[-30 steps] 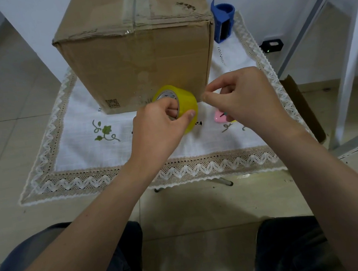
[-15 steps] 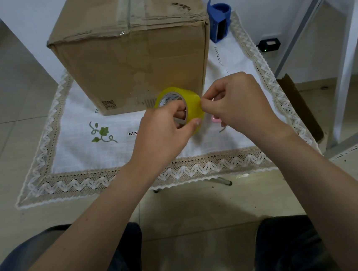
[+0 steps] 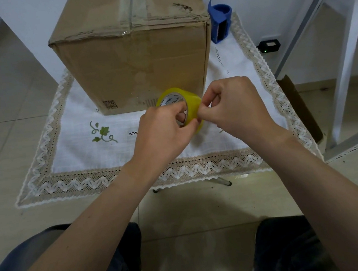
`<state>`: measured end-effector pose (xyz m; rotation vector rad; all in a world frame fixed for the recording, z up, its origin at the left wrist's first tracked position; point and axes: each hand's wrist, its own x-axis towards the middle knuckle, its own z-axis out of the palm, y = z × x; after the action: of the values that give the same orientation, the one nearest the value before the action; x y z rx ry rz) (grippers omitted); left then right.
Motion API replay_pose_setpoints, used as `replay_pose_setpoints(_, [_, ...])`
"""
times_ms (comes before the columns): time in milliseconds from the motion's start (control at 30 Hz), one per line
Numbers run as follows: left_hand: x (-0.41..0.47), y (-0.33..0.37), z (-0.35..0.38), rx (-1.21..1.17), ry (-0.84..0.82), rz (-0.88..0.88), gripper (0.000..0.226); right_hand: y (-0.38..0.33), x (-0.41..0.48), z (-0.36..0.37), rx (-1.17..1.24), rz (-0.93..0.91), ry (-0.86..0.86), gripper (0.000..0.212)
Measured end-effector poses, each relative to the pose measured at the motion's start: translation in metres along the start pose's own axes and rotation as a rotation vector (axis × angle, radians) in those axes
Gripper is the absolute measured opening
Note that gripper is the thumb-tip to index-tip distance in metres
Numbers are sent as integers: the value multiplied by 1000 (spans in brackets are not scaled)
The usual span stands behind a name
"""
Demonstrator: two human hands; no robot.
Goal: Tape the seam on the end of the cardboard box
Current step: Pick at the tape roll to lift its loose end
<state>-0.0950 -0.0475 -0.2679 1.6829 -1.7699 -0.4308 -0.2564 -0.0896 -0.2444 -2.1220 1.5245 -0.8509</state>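
Cardboard box (image 3: 133,61) stands untaped on the cloth-covered surface (image 3: 76,149) while my left hand (image 3: 162,132) grips the yellow tape roll (image 3: 190,103) and my right hand (image 3: 234,106) pinches its edge, probably hunting the loose end, which must peel free next.

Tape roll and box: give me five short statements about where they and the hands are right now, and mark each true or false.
1. The left hand holds the yellow tape roll, with a finger through its core. True.
2. The right hand rests flat on top of the cardboard box. False: it pinches at the roll's outer edge, in front of the box.
3. The box stands on the lace-edged white cloth. True.
4. The blue tape dispenser lies in front of the box, by the leaf embroidery. False: it stands behind the box's right corner.
5. The roll is lying on the floor. False: it is held up above the cloth.
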Motion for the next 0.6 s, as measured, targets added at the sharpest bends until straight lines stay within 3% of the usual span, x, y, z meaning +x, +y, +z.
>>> replay_pose_setpoints(433, [5, -1, -5, -82, 39, -126, 42, -2, -3, 4, 52, -130, 69, 12])
replay_pose_setpoints(600, [4, -5, -6, -83, 52, -112, 21, 0, 0, -3, 10, -67, 80, 14])
